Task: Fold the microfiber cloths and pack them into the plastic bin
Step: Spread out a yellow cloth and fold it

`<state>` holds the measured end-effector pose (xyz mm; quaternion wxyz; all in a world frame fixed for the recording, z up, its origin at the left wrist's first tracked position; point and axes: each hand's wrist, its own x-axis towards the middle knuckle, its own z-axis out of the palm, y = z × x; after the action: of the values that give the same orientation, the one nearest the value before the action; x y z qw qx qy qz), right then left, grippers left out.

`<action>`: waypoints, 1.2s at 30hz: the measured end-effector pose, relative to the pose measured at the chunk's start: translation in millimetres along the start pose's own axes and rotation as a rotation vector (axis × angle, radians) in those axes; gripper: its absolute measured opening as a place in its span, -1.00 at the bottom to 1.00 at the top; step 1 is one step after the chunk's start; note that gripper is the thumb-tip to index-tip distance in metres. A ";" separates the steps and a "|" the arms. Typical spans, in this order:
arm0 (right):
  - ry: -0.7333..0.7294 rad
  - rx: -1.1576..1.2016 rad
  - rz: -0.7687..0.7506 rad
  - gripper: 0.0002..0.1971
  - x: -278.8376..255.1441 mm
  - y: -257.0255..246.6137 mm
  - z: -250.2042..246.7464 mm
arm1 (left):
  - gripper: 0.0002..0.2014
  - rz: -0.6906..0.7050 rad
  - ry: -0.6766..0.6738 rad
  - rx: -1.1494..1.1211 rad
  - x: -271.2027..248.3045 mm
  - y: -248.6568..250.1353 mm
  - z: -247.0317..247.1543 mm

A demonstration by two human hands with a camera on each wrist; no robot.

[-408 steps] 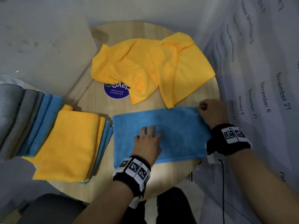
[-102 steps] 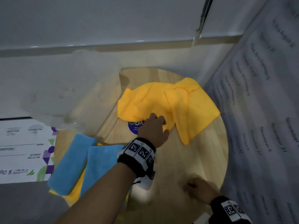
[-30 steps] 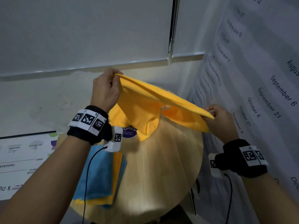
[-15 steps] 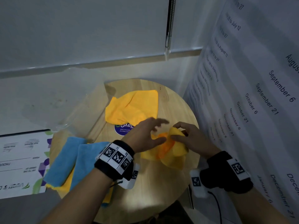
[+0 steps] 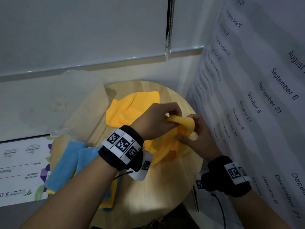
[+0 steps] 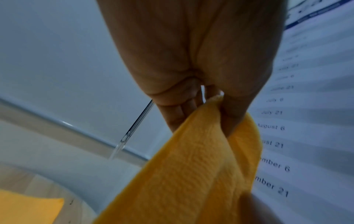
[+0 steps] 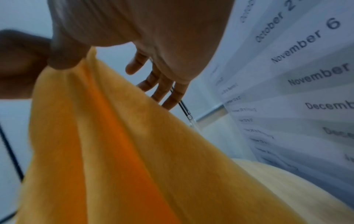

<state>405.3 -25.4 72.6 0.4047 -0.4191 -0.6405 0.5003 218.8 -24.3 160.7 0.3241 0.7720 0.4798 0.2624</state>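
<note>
Both hands pinch one bunched yellow cloth at centre frame, above the round table: left hand and right hand close together. Judged step: finding corners to spread it for folding. Only the left wrist view shows thumb and fingers clamping the hem.

Both hands now pinching bunched yellow cloth, lifted higher off round table
</note>
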 end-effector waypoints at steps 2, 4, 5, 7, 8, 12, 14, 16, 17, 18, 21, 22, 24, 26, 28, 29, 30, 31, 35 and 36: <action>0.007 -0.149 0.031 -0.47 -2.4 3.3 7.0 | -0.81 -0.008 0.092 -0.063 1.6 2.9 -1.8; 0.037 -0.245 -0.038 -0.70 -3.4 6.3 12.6 | -0.73 -0.009 0.092 -0.102 0.8 3.5 -4.0; 0.039 -0.245 -0.088 -0.82 -3.4 4.8 13.9 | -0.72 -0.018 0.050 -0.121 -1.4 3.6 -4.8; -0.019 -0.236 -0.175 -0.90 -0.7 -2.4 13.9 | -0.61 -0.057 -0.077 -0.085 -6.3 2.8 -3.4; -0.057 -0.273 -0.221 -0.82 1.6 -6.1 13.9 | -0.54 -0.081 -0.140 -0.029 -8.2 2.7 -1.5; -0.112 -0.373 -0.269 -0.70 10.0 -11.0 9.4 | -0.68 -0.071 -0.100 0.115 -10.8 0.9 -0.7; -0.123 -0.452 -0.188 -0.68 10.7 -5.9 3.6 | -0.81 -0.072 -0.016 0.080 -11.2 -1.2 -8.6; -0.214 -0.600 -0.053 -0.77 6.1 7.2 -5.1 | -0.87 -0.111 0.020 0.054 -15.2 -3.0 -19.2; -0.276 -0.671 0.035 -0.87 3.2 13.9 -10.2 | -0.88 -0.125 0.025 0.048 -19.0 -3.3 -24.3; -0.326 -0.703 0.125 -0.86 -0.1 20.3 -16.8 | -0.89 -0.133 0.020 0.045 -24.2 -3.0 -29.4; -0.477 -0.686 0.385 -0.63 -10.4 23.8 -48.6 | -0.98 -0.139 -0.103 -0.037 -49.4 -2.3 -43.2; -0.564 -0.667 0.463 -0.64 -12.5 16.1 -60.6 | -0.92 -0.147 -0.160 -0.095 -60.1 -2.2 -46.5; -0.702 -0.633 0.580 -0.71 -12.8 -9.2 -83.8 | -0.81 -0.177 -0.215 -0.271 -79.1 -4.5 -51.4; -0.675 -0.597 0.621 -0.82 -5.0 -33.2 -104.9 | -0.70 -0.259 -0.139 -0.479 -85.3 -10.9 -54.4; -0.558 -0.569 0.619 -0.82 12.3 -44.2 -119.2 | -0.70 -0.395 0.008 -0.538 -76.6 -26.4 -55.1; -0.492 -0.578 0.608 -0.78 23.4 -43.1 -122.5 | -0.77 -0.457 0.064 -0.466 -67.3 -38.8 -55.4; -0.428 -0.597 0.588 -0.73 34.8 -40.0 -122.4 | -0.83 -0.503 0.089 -0.342 -56.7 -54.1 -56.0; -0.372 -0.632 0.567 -0.70 46.1 -32.6 -119.6 | -0.84 -0.537 0.087 -0.208 -45.4 -70.8 -56.5; -0.300 -0.817 0.449 -0.78 76.9 15.7 -92.0 | -0.80 -0.661 -0.022 0.215 -10.8 -136.7 -43.8; -0.293 -0.813 0.436 -0.79 80.2 30.6 -87.4 | -0.79 -0.690 -0.022 0.267 -6.5 -148.2 -37.8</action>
<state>465.5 81.0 65.5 -0.0010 -0.5930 -0.7316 0.3363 104.6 28.0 73.3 0.2949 0.6030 0.7384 0.0647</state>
